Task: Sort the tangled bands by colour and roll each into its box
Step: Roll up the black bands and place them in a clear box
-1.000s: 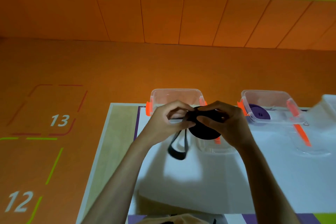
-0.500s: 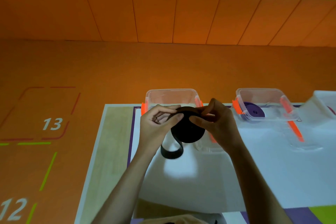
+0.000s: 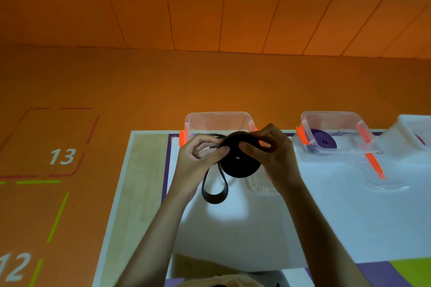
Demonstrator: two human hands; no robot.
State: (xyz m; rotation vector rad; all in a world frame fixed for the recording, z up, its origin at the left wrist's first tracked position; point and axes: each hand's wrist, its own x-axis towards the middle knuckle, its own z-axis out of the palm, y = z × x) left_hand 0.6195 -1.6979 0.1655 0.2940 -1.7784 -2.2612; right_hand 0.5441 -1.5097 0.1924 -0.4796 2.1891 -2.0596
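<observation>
Both hands' fingers [image 3: 222,150] pinch the black band roll [image 3: 240,158], hiding the clear box [image 3: 217,121] behind.

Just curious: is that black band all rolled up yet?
Not fully. The black band is mostly coiled between both hands, but a loose loop hangs below.

There are 2 hands, a left hand [image 3: 198,158] and a right hand [image 3: 270,154], both pinching 1 black band [image 3: 240,161] rolled into a coil with a loose loop hanging below. 2 clear boxes with orange clips stand on 1 table [image 3: 256,228]: the left box [image 3: 217,121] and the right box [image 3: 333,121]. 1 purple band [image 3: 324,142] lies coiled in the right box. 2 clear lids lie flat, the near lid [image 3: 261,186] and the far lid [image 3: 382,179]. 1 white container [image 3: 412,130] shows at the right edge. 2 floor numbers are visible, 13 [image 3: 63,156] and 12 [image 3: 15,267].
</observation>
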